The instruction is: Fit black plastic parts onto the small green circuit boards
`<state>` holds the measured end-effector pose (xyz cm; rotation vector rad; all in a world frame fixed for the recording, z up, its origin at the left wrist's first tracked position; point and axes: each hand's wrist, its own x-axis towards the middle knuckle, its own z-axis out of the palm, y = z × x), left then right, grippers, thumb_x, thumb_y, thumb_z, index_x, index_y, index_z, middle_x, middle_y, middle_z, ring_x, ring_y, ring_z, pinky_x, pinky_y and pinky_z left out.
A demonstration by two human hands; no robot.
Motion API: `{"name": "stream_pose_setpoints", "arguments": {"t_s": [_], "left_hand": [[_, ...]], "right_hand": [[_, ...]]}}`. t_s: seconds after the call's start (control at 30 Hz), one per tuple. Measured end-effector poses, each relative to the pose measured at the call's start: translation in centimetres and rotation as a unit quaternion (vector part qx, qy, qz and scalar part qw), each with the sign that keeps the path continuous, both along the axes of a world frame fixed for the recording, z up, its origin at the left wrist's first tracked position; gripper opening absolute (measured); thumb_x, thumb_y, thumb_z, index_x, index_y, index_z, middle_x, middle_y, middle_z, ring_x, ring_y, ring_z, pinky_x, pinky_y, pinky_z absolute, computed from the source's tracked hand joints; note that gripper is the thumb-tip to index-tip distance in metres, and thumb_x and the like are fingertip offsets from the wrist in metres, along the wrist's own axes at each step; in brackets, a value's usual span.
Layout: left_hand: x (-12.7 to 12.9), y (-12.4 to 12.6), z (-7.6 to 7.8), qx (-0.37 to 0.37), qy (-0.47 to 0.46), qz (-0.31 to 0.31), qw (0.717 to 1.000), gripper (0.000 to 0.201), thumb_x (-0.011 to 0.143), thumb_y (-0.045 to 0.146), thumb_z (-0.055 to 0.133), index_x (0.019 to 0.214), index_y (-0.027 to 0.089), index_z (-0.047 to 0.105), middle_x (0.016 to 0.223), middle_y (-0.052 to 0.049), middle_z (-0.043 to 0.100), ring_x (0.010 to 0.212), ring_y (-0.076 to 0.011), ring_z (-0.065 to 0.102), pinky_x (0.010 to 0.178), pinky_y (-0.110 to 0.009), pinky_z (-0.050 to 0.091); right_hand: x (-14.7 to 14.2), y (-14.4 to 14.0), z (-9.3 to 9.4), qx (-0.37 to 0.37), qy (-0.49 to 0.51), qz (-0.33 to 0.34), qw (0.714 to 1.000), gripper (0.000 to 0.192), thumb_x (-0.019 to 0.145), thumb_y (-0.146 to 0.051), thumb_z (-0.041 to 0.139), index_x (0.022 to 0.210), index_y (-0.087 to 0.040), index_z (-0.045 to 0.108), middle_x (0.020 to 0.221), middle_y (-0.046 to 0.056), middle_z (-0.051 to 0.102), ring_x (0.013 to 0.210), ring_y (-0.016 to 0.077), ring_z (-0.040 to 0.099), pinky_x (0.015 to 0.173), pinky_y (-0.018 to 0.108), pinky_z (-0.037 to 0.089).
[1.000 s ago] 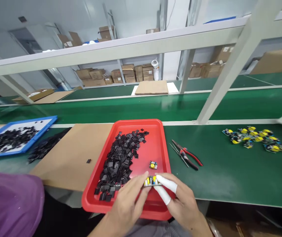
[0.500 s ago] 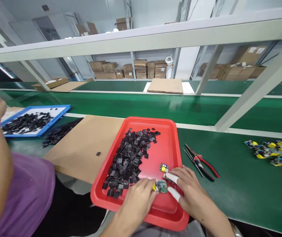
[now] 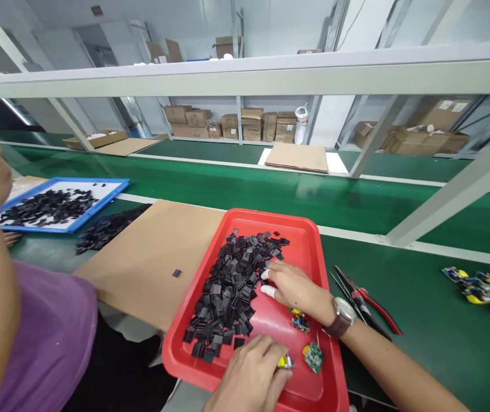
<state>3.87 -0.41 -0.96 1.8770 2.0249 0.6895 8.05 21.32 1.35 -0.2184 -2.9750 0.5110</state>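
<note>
In the red tray [image 3: 324,274] lies a wide heap of small flat black pieces [image 3: 232,280]. My left hand [image 3: 251,369], low in the tray, is closed on a small circuit board [image 3: 285,361] with a yellow part, mostly hidden by the fingers. My right hand [image 3: 299,289] reaches over the tray to the heap's right edge, its fingers apart at the black pieces. White covers sit on two of its fingertips. Below its wrist rests another board [image 3: 300,321], and a green board [image 3: 314,357] lies to the right of my left hand.
Red-handled pliers [image 3: 369,303] and tweezers [image 3: 343,289] lie right of the tray; more circuit boards [image 3: 487,289] are farther right. Brown cardboard [image 3: 150,257] with a single black piece lies left. Beyond it are a blue-rimmed tray [image 3: 71,228] and a person in purple [image 3: 51,337].
My right hand has moved from the boards up and left to the black pieces. The green board between my hands now lies apart on the tray. The view has shifted slightly.
</note>
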Motion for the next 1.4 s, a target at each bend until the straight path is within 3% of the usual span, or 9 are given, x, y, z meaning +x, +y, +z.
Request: {"name": "stream_pose_setpoints", "arguments": {"t_s": [0.2,0.37,0.5,0.67,0.8,0.93,1.03,1.13,1.4], "left_hand": [[0.0,-0.1,0.2,0.028,-0.018,-0.007,0.999,0.012,0.092,0.027,0.068,0.103,0.021,0.070,0.090,-0.005,0.073,0.081,-0.0238,0.072,0.071,-0.033,0.060],[-0.2,-0.3,1.3,0.053,-0.113,0.053,0.991,0.022,0.093,0.030,0.070,0.114,0.023,0.068,0.108,-0.006,0.073,0.098,-0.0252,0.071,0.086,-0.037,0.060],[-0.7,-0.2,2.5,0.093,-0.274,0.158,0.944,0.021,0.100,0.034,0.060,0.117,0.024,0.068,0.109,-0.006,0.071,0.093,-0.0192,0.071,0.086,-0.032,0.059],[-0.3,0.9,3.4,0.107,-0.417,0.175,0.885,0.021,0.101,0.037,0.059,0.093,0.020,0.069,0.083,-0.002,0.069,0.073,-0.0153,0.068,0.072,-0.027,0.058],[0.5,0.8,3.9,0.150,-0.307,0.174,0.923,0.019,0.102,0.028,0.056,0.090,0.019,0.068,0.083,-0.003,0.068,0.075,-0.0161,0.064,0.071,-0.028,0.054],[1.1,0.1,4.7,0.176,-0.118,0.090,0.973,0.020,0.100,0.014,0.050,0.089,0.018,0.067,0.083,-0.006,0.068,0.077,-0.0180,0.061,0.072,-0.031,0.050],[0.9,-0.3,5.3,0.185,-0.101,0.058,0.976,0.019,0.099,0.010,0.052,0.095,0.017,0.068,0.087,-0.006,0.071,0.080,-0.0177,0.064,0.076,-0.031,0.052],[0.4,-0.6,5.4,0.216,-0.135,0.102,0.962,0.014,0.099,0.011,0.057,0.102,0.018,0.069,0.098,-0.006,0.072,0.091,-0.0174,0.068,0.086,-0.030,0.054],[1.4,1.2,3.9,-0.040,-0.059,-0.039,0.997,0.021,0.091,0.030,0.074,0.112,0.023,0.072,0.105,-0.005,0.075,0.097,-0.0260,0.072,0.084,-0.038,0.058]], "right_hand": [[0.1,1.1,-0.4,-0.009,0.010,-0.011,1.000,0.018,0.095,-0.012,0.054,0.084,-0.016,0.069,0.088,0.010,0.073,0.078,0.0232,0.066,0.076,0.035,0.052],[2.8,0.0,1.1,-0.031,0.060,-0.035,0.997,0.024,0.105,-0.018,0.047,0.107,-0.018,0.071,0.096,0.008,0.077,0.085,0.0220,0.073,0.079,0.033,0.056],[5.8,-3.2,1.6,-0.077,0.188,0.002,0.979,0.021,0.103,-0.015,0.053,0.117,-0.018,0.068,0.102,0.010,0.076,0.090,0.0220,0.073,0.081,0.034,0.060],[8.6,-6.4,1.5,-0.086,0.317,0.026,0.944,0.037,0.098,-0.002,0.054,0.131,-0.018,0.059,0.109,0.013,0.073,0.096,0.0228,0.069,0.082,0.038,0.062],[9.8,-7.7,1.4,-0.114,0.339,0.011,0.934,0.032,0.097,-0.004,0.060,0.125,-0.020,0.061,0.105,0.010,0.073,0.096,0.0216,0.070,0.084,0.036,0.062],[11.0,-8.4,1.0,-0.100,0.327,-0.004,0.940,0.036,0.098,-0.004,0.056,0.131,-0.020,0.060,0.101,0.011,0.073,0.088,0.0228,0.071,0.075,0.036,0.063],[12.4,-8.1,0.9,-0.082,0.301,0.015,0.950,0.050,0.096,0.001,0.047,0.139,-0.020,0.059,0.107,0.014,0.073,0.093,0.0245,0.072,0.074,0.037,0.064],[13.9,-7.4,1.2,-0.120,0.319,-0.046,0.939,0.043,0.096,-0.003,0.056,0.134,-0.023,0.064,0.111,0.012,0.073,0.097,0.0232,0.073,0.082,0.036,0.064],[16.6,-7.0,0.6,-0.256,0.333,-0.226,0.879,0.017,0.094,-0.014,0.069,0.105,-0.025,0.077,0.101,0.005,0.079,0.088,0.0199,0.077,0.081,0.030,0.065]]}}
